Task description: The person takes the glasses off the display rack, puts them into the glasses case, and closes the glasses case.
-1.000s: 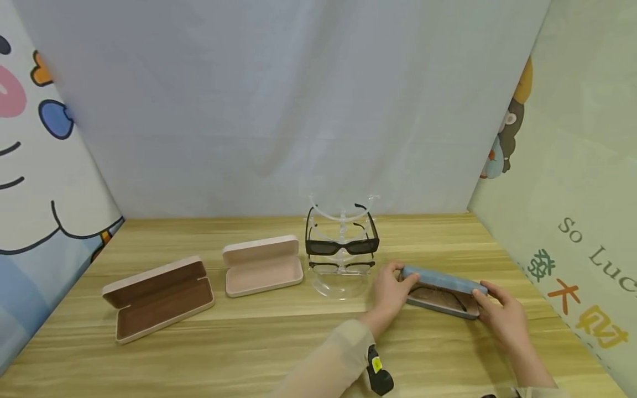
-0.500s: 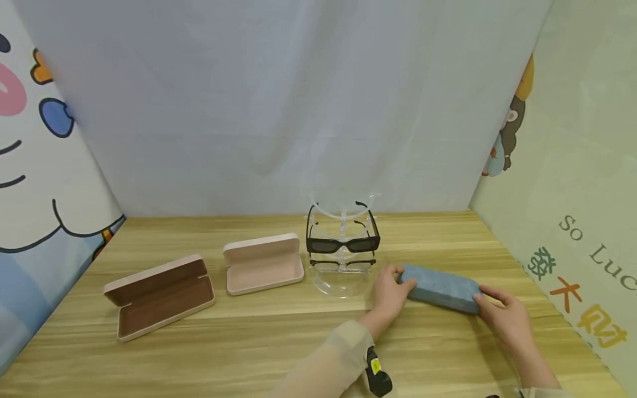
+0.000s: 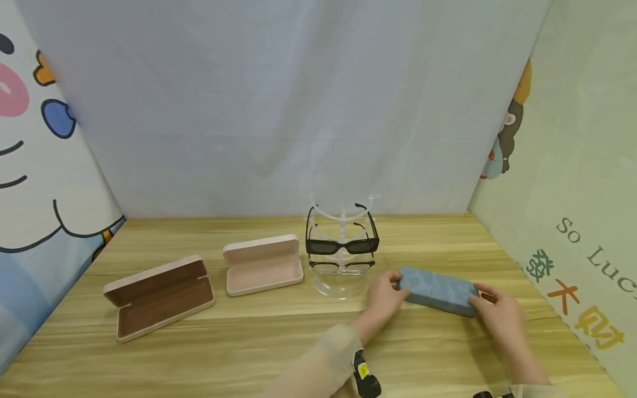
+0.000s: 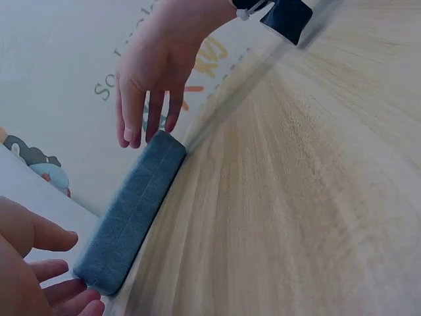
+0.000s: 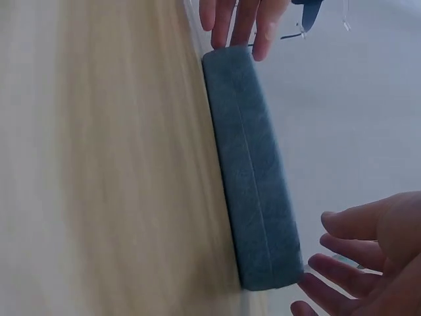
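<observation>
A blue glasses case (image 3: 438, 290), its lid down, lies on the wooden table at the right of the head view. At its left end is the left hand (image 3: 385, 296), thumb and fingers spread loosely around the corner. The right hand (image 3: 500, 315) is at the other end, fingers apart. In the left wrist view the left hand's (image 4: 33, 263) fingertips touch the end of the case (image 4: 131, 214), the thumb off it. From the right wrist view, the right hand's (image 5: 375, 257) thumb stands away from the case (image 5: 253, 178), with one fingertip at its lower corner.
Left of the hands stands a clear display rack (image 3: 342, 287) bearing dark sunglasses (image 3: 342, 246) and thin-framed glasses (image 3: 342, 267). Farther left, a pale pink case (image 3: 264, 273) and a white case with brown lining (image 3: 164, 307) lie open.
The blue case's lid has come down over the glasses inside. Since then both hands have loosened and drawn slightly toward the left and front.
</observation>
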Action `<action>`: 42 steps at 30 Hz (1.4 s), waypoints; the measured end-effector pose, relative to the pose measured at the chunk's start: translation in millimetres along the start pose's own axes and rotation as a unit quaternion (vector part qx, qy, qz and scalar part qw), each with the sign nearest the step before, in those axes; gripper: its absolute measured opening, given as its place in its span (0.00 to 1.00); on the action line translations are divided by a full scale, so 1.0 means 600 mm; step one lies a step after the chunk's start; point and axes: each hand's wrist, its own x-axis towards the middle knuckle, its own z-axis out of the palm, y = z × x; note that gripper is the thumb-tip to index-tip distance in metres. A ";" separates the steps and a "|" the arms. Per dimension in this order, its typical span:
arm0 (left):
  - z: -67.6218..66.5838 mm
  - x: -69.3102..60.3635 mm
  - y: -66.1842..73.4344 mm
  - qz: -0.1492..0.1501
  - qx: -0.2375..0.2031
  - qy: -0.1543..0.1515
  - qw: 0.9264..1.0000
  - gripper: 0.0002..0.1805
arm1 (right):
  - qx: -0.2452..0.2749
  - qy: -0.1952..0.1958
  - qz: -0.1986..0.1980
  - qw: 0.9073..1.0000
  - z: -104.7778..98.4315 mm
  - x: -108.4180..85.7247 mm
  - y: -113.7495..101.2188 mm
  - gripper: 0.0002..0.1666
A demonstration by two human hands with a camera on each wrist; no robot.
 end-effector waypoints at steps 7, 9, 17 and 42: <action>-0.047 -0.018 0.001 0.007 0.011 -0.080 0.997 0.18 | 0.004 -0.007 -0.075 0.997 0.010 -0.014 -0.055 0.25; -0.063 -0.020 0.000 0.013 0.023 -0.089 0.996 0.17 | 0.010 -0.016 -0.099 0.995 0.013 -0.017 -0.072 0.24; -0.130 -0.039 -0.014 0.054 0.038 -0.106 0.992 0.15 | 0.041 -0.013 -0.162 0.986 0.033 -0.021 -0.129 0.22; -0.282 -0.046 -0.021 0.042 0.081 0.172 0.981 0.07 | 0.182 -0.051 -0.156 0.970 0.113 0.026 -0.217 0.27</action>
